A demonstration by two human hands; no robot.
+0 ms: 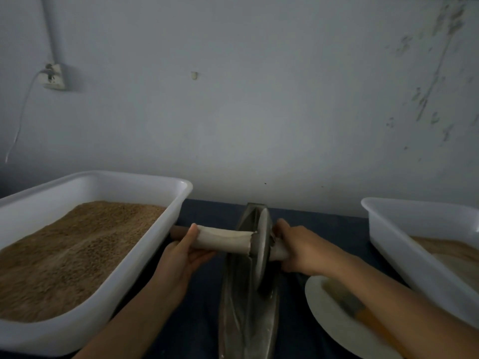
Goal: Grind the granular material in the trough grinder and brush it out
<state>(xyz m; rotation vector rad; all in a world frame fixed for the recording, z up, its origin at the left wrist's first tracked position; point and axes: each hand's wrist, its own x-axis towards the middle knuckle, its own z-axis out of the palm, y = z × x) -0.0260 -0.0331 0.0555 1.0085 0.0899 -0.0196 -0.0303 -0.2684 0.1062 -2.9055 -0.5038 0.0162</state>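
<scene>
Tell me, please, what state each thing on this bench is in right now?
Left hand: grips the axle handle.
Right hand: grips the other handle.
Grinding wheel: upright in the trough.
Left tub: filled with brown granules.
Right tub: partly filled.
Brush: lying on a plate, unused.

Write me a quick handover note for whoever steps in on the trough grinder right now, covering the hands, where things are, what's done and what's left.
Left hand grips the left end of the axle handle; right hand grips the right end.
The grinding wheel stands in the dark trough, between both hands.
Left tub holds coarse brown granules; right tub holds a paler, finer-looking material.
The brush lies untouched on a round plate, under the right forearm.
Done: wheel set, both hands on it. The trough's contents cannot be made out.
Left: finish grinding, then brush the trough out.
</scene>
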